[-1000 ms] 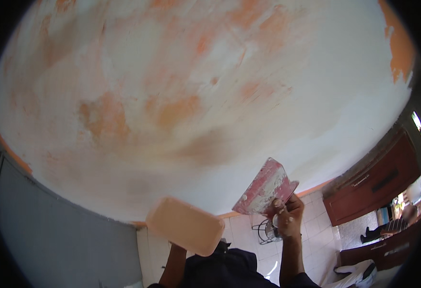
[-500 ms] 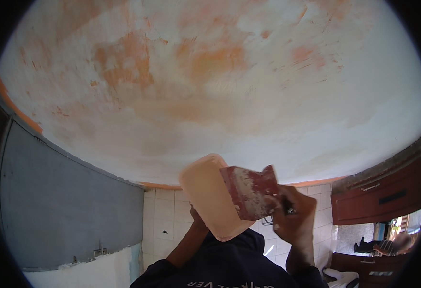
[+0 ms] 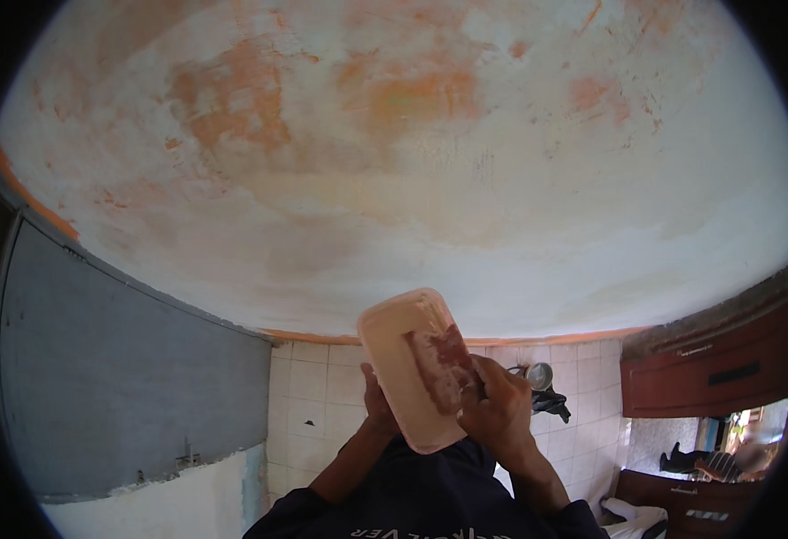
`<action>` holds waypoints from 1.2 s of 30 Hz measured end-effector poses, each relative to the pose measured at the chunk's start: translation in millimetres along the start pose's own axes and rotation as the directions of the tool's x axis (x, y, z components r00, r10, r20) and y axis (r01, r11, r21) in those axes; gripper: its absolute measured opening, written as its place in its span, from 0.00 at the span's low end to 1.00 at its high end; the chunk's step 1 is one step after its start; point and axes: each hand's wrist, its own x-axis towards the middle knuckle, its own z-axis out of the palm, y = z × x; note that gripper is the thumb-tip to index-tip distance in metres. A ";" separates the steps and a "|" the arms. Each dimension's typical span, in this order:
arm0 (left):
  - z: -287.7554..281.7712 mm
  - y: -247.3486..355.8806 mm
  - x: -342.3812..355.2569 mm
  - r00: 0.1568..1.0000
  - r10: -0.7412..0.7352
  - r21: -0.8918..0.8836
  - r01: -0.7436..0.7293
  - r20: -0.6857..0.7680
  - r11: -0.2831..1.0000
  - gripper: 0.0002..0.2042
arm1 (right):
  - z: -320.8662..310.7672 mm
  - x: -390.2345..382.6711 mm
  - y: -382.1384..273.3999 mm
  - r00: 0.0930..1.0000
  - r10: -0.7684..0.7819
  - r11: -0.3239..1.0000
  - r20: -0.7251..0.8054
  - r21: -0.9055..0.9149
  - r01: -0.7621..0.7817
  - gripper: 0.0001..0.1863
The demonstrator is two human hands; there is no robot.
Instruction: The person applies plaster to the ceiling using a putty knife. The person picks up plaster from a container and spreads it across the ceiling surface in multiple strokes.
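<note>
My left hand (image 3: 377, 400) grips a pale peach rectangular tray (image 3: 394, 377) by its left side, its fingers partly hidden behind it. The tray holds a creamy, filler-like material. In my right hand (image 3: 497, 404) is a red, plaster-smeared scraper (image 3: 443, 364), its blade down in the tray's right half. Both hands are low in the middle of the view, in front of a large wall (image 3: 394, 198) patched white and cream over orange, with an orange strip along its bottom edge.
A grey panel or door (image 3: 133, 359) stands at left. Behind the hands are a white tiled floor (image 3: 317, 386) and a dark metal-framed object (image 3: 542, 395). At right are red-brown doors (image 3: 699, 350), a person in striped clothing (image 3: 717, 463) in the doorway, and white cloth (image 3: 641, 521).
The tray has moved right and turned more upright. My right hand has swung the scraper from beside the tray over and down into it. The wall fills the view similarly, shifted slightly.
</note>
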 end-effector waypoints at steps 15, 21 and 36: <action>-24.0 -4.3 2.5 0.999 0.020 -0.195 -0.012 0.040 0.981 0.33 | 2.3 -0.1 -11.6 0.992 0.125 0.986 -0.033 0.111 -0.121 0.08; -11.4 -1.8 2.7 0.995 0.026 -0.123 -0.015 0.093 0.992 0.32 | 7.4 -7.8 -9.7 0.992 0.108 0.992 0.060 0.060 -0.111 0.08; -4.1 4.9 -2.7 0.996 0.077 -0.109 -0.082 -0.052 0.991 0.33 | -2.6 -7.8 -13.2 0.987 0.158 0.973 0.037 0.164 -0.162 0.11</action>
